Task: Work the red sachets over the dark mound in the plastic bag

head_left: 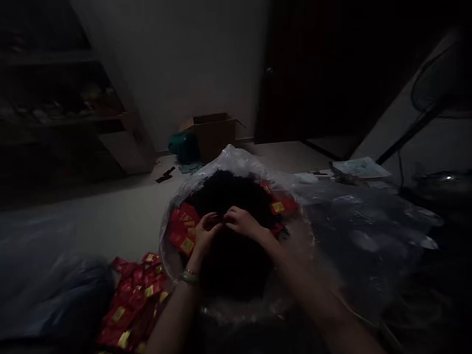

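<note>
Both hands meet over a heap of dark, loose material (236, 275), possibly dried leaves, in a round tray (295, 246) lined with clear plastic. My left hand (204, 233), with a bracelet at the wrist, has its fingers curled in a pinch. Facing it, my right hand (241, 222) is also closed, its fingertips almost touching the left ones. What they hold between them is too dark to make out. Red packets (182, 226) with yellow labels lie along the tray's left side, close to my left hand. More red packets (278, 206) rest at the right rim.
A pile of red packets (136, 290) lies on the floor at the lower left. Clear plastic sheeting (365, 231) spreads to the right. Behind stand an open cardboard box (216, 135) and a teal bag (184, 147). A fan (438, 83) stands at the right.
</note>
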